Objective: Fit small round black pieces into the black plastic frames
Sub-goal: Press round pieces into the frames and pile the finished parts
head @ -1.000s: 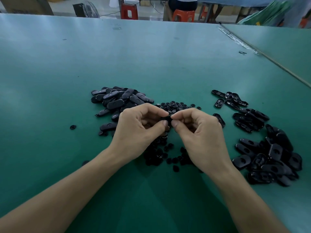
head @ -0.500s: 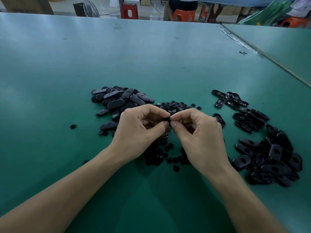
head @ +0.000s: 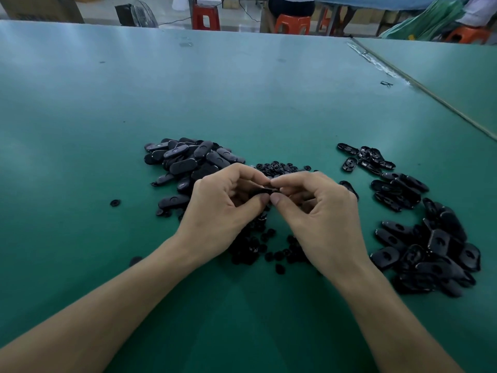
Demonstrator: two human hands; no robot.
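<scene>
My left hand (head: 223,208) and my right hand (head: 320,214) meet fingertip to fingertip above the table, both pinching one small black frame (head: 269,188) that is mostly hidden by the fingers. Whether a round piece sits in it cannot be seen. Beneath and behind the hands lies a scatter of small round black pieces (head: 258,246), with more of them (head: 279,168) just beyond the fingers. A heap of oval black frames (head: 185,160) lies to the left. Another heap of black frames (head: 433,246) lies to the right.
The green table (head: 242,98) stretches far ahead. A few open frames (head: 365,157) lie at the right back. One stray round piece (head: 115,203) sits alone at the left. A seam to a second table (head: 430,92) runs diagonally at the right. Orange stools and a seated person are beyond the far edge.
Both hands stay together at the same spot, with only slight shifts of the fingertips on the held frame. The heaps have not moved.
</scene>
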